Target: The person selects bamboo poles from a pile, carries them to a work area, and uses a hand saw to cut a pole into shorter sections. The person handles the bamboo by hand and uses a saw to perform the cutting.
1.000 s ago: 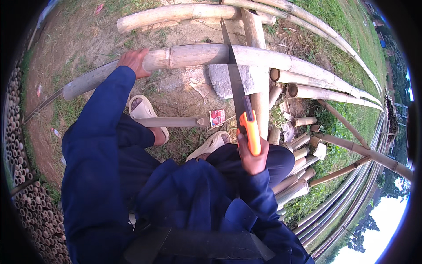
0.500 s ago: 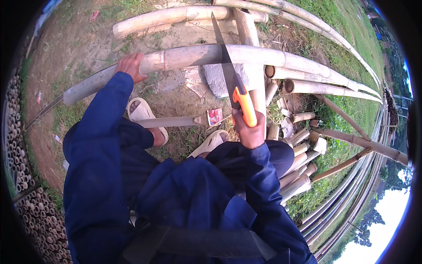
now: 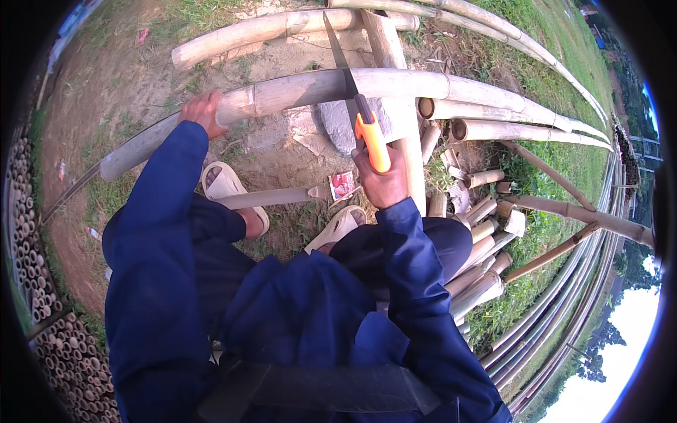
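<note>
A long, thick bamboo pole (image 3: 293, 94) runs across in front of me, its cut end at the left. My left hand (image 3: 203, 115) is wrapped over the pole near that end. In my right hand (image 3: 384, 180) is a hand saw (image 3: 342, 60), its orange and black handle gripped by closed fingers. The blade crosses the pole right of its middle, with the tip pointing away from me. Whether the teeth have bitten into the bamboo cannot be made out.
A wooden beam (image 3: 386, 46) and a pale stone block (image 3: 342, 127) lie under the pole. Behind it is another bamboo length (image 3: 261, 32). Short bamboo offcuts (image 3: 476, 289) are piled at the right. Stacked bamboo pieces (image 3: 74, 352) fill the left rim. A thin bamboo piece (image 3: 275, 197) lies between my sandals.
My right hand and the saw have moved slightly away from me and to the left along the cut line. My left hand keeps its hold on the pole.
</note>
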Demonstrator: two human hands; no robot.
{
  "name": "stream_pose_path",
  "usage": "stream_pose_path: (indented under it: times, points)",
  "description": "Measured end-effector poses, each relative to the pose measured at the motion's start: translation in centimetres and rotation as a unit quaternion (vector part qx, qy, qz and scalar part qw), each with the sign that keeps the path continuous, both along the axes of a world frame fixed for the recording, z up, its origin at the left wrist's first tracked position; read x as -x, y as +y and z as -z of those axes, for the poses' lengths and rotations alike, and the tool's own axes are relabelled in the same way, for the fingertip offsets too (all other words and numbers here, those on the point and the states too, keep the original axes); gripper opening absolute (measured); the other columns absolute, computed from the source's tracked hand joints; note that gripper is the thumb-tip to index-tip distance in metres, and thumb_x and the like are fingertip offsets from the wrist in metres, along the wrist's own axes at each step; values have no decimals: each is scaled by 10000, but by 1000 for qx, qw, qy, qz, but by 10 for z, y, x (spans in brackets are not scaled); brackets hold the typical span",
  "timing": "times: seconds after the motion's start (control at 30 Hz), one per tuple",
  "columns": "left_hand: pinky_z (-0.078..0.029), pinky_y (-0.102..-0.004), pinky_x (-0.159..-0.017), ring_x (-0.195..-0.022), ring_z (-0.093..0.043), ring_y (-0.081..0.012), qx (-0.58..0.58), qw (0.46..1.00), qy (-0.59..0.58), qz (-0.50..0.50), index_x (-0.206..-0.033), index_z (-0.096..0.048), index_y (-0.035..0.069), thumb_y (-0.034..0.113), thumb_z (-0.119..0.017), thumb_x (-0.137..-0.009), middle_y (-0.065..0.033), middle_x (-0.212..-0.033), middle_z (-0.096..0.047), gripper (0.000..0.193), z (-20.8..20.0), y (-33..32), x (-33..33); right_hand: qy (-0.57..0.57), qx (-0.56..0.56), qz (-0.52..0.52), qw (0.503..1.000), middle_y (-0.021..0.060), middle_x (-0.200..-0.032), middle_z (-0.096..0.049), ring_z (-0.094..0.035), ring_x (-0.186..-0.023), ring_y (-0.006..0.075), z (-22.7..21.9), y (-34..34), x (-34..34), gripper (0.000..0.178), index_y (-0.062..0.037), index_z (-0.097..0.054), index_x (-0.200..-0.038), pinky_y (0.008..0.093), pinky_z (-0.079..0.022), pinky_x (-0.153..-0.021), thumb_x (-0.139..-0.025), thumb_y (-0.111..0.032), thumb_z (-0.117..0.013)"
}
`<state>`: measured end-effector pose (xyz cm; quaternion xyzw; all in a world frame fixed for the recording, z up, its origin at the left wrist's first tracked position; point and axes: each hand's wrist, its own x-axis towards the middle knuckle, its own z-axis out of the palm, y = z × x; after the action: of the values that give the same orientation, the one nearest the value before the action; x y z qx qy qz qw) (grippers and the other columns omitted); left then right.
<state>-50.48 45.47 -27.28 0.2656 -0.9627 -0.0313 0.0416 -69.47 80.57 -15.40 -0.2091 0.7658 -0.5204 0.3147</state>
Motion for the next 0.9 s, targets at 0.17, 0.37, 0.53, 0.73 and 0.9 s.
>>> stream_pose_path:
  times: [0.17, 0.37, 0.53, 0.73, 0.9]
  points:
    - [-506, -463, -960, -1086, -644, -363, 1, 1000, 15, 24, -1229, -546, 64, 319, -883, -601, -173, -1180, -653, 756, 0, -7, -3, 0, -55, 27, 998, 75, -857, -695, -628, -765, 119, -21, 113, -78, 237, 39, -684, -1116, 286, -524, -773, -899, -48, -715]
    - [-515, -462, -929, -1075, -645, -365, -36, 999, -7, 36, -1201, -556, 58, 303, -872, -595, -169, -1176, -656, 727, -2, -12, 8, 11, -31, 38, 999, 64, -690, -647, -611, -625, 117, -15, 35, -21, 144, 54, -646, -914, 302, -483, -594, -923, -84, -686]
    - [-516, -479, -919, -1084, -638, -374, -42, 998, -6, 46, -1193, -556, 61, 306, -870, -601, -169, -1189, -649, 714, -10, -16, -1, 97, 7, 24, 995, 111, -637, -634, -593, -569, 158, 23, 36, -31, 128, 23, -676, -869, 335, -465, -558, -909, -97, -699]
    - [-490, -478, -961, -1118, -620, -377, -7, 1000, 2, 22, -1233, -544, 74, 324, -880, -596, -171, -1227, -632, 762, 2, -11, 1, 61, -41, 49, 996, 126, -802, -726, -695, -725, 152, -22, 82, -55, 149, 55, -708, -999, 305, -544, -701, -886, -41, -711]
    - [-457, -466, -1015, -1176, -597, -364, -50, 998, -32, 16, -1289, -513, 85, 350, -889, -612, -160, -1285, -609, 818, 0, -12, 0, 39, 5, -1, 999, 74, -625, -637, -605, -584, 110, 19, 1, -4, 181, 33, -647, -808, 306, -471, -552, -926, -103, -668]
